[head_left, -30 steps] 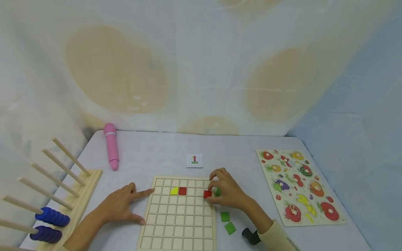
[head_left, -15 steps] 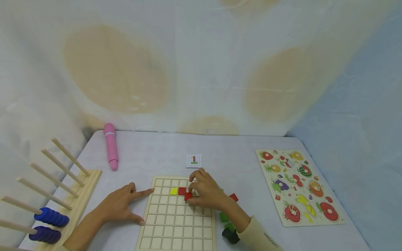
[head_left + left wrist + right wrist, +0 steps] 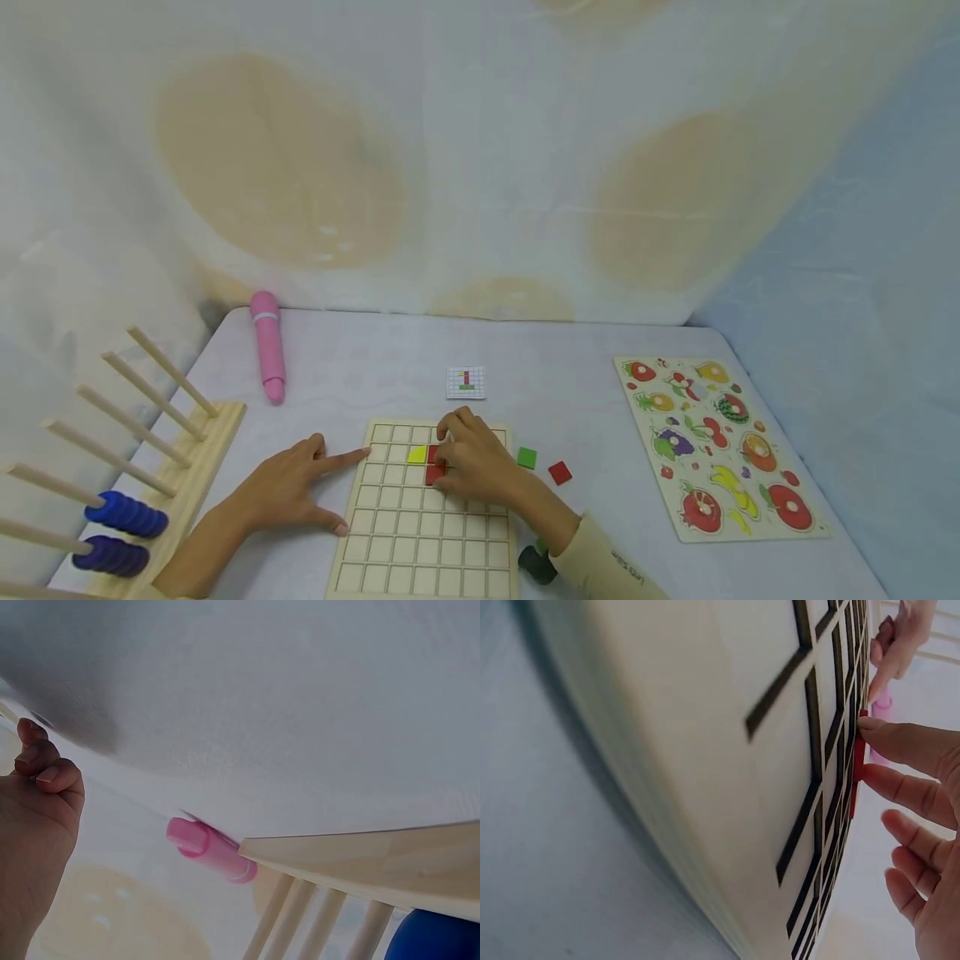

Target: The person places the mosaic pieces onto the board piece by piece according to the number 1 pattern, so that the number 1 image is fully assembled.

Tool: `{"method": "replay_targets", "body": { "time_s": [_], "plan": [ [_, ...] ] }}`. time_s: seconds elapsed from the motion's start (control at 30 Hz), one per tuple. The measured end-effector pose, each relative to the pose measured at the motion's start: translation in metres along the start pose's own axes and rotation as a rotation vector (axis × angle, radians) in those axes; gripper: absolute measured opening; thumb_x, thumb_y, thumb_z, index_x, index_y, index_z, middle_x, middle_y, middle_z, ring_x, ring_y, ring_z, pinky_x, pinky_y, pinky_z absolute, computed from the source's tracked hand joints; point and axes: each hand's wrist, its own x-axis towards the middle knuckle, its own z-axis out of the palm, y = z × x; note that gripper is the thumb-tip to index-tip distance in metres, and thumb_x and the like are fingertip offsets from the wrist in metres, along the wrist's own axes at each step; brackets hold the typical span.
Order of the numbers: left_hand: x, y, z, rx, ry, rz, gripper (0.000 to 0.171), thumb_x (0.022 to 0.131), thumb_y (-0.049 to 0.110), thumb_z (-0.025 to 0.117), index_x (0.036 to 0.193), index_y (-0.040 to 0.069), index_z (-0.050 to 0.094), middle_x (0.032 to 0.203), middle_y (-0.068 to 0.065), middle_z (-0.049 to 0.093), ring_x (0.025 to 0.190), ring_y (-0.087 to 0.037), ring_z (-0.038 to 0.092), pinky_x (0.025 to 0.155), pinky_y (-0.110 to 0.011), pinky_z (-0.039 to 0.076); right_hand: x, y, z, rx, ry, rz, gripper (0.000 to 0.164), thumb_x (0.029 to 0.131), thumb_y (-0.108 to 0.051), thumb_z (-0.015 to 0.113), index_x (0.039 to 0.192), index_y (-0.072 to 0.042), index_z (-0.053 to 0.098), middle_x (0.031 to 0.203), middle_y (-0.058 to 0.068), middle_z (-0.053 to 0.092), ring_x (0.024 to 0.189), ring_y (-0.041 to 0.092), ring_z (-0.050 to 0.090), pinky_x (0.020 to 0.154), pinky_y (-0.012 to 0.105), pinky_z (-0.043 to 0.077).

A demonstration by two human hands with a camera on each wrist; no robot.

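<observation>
A wooden grid board (image 3: 386, 523) lies in the middle of the table. My left hand (image 3: 281, 492) rests at its left edge, index finger and thumb stretched out to the rim; its other fingers look bent in the left wrist view. My right hand (image 3: 480, 461) pinches a red square tile (image 3: 434, 476) between thumb and index finger, down at the grid. Just above it in the head view sits another red tile (image 3: 432, 454), partly covered by the fingers, with a yellow cut-corner tile (image 3: 416, 455) on its left. The right wrist view shows the pinched red tile (image 3: 859, 757) at the grid's surface.
Right of the board lie a green tile (image 3: 527, 457) and a loose red tile (image 3: 559, 472). A small pattern card (image 3: 466, 382) lies behind the board. A fruit puzzle board (image 3: 720, 450) is at right, a peg stand (image 3: 187, 450) with blue rings at left, a pink microphone-shaped toy (image 3: 268, 350) behind it.
My right hand has carried the red tile leftward from the board's right edge to just below the placed red tile. My left hand has stayed at the left edge.
</observation>
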Motion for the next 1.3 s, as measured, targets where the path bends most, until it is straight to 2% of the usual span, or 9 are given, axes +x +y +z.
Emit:
{"method": "replay_targets", "body": {
  "time_s": [0.33, 0.5, 0.67, 0.87, 1.0, 1.17, 1.3],
  "plan": [
    [0.002, 0.003, -0.001, -0.008, 0.000, -0.001, 0.096, 0.057, 0.088, 0.064, 0.141, 0.043, 0.053, 0.088, 0.009, 0.034, 0.070, -0.003, 0.031, 0.059, -0.019, 0.030, -0.005, -0.002, 0.002, -0.039, 0.039, 0.011, 0.028, 0.079, -0.043, 0.082, 0.091, -0.018, 0.077, 0.112, -0.002, 0.055, 0.111, 0.015, 0.041, 0.093, 0.028, 0.042],
    [0.002, 0.004, -0.002, -0.027, -0.015, 0.003, 0.096, 0.059, 0.087, 0.065, 0.142, 0.041, 0.053, 0.089, 0.008, 0.034, 0.071, -0.003, 0.031, 0.059, -0.019, 0.029, -0.011, 0.003, -0.002, 0.025, 0.053, -0.010, 0.030, 0.079, -0.044, 0.082, 0.097, -0.020, 0.077, 0.113, -0.001, 0.055, 0.112, 0.016, 0.041, 0.094, 0.031, 0.043],
    [0.002, 0.002, 0.000, -0.012, -0.029, -0.009, 0.097, 0.058, 0.088, 0.064, 0.142, 0.041, 0.053, 0.089, 0.009, 0.034, 0.072, -0.003, 0.032, 0.060, -0.019, 0.030, -0.022, 0.023, -0.014, 0.149, 0.006, 0.009, 0.031, 0.076, -0.040, 0.085, 0.101, -0.024, 0.077, 0.118, 0.000, 0.054, 0.117, 0.018, 0.040, 0.100, 0.036, 0.041],
    [0.001, -0.001, 0.001, -0.006, -0.031, -0.018, 0.098, 0.057, 0.088, 0.064, 0.143, 0.042, 0.052, 0.089, 0.009, 0.035, 0.072, -0.003, 0.032, 0.059, -0.019, 0.030, -0.042, 0.050, -0.026, 0.268, -0.031, 0.127, 0.035, 0.074, -0.035, 0.087, 0.104, -0.021, 0.076, 0.118, 0.001, 0.052, 0.119, 0.025, 0.041, 0.102, 0.045, 0.039],
    [0.000, -0.001, 0.000, -0.014, -0.031, -0.018, 0.098, 0.057, 0.088, 0.064, 0.143, 0.042, 0.052, 0.089, 0.009, 0.035, 0.071, -0.002, 0.032, 0.058, -0.019, 0.030, -0.060, 0.066, -0.028, 0.256, -0.025, 0.180, 0.037, 0.072, -0.035, 0.088, 0.104, -0.022, 0.077, 0.115, 0.001, 0.052, 0.117, 0.027, 0.042, 0.101, 0.046, 0.039],
    [-0.001, 0.000, -0.002, -0.015, -0.033, -0.018, 0.097, 0.058, 0.088, 0.063, 0.143, 0.042, 0.051, 0.089, 0.009, 0.035, 0.071, -0.003, 0.032, 0.058, -0.020, 0.029, -0.081, 0.082, -0.026, 0.255, 0.008, 0.204, 0.035, 0.070, -0.032, 0.089, 0.102, -0.022, 0.078, 0.112, 0.001, 0.054, 0.114, 0.027, 0.043, 0.098, 0.047, 0.039],
    [-0.001, 0.000, -0.001, -0.014, -0.027, -0.013, 0.097, 0.058, 0.087, 0.064, 0.143, 0.042, 0.051, 0.089, 0.009, 0.035, 0.072, -0.002, 0.032, 0.058, -0.020, 0.029, -0.098, 0.093, -0.022, 0.212, 0.029, 0.233, 0.033, 0.071, -0.033, 0.088, 0.101, -0.023, 0.080, 0.110, 0.002, 0.056, 0.112, 0.024, 0.044, 0.096, 0.046, 0.039]
  ]
}}
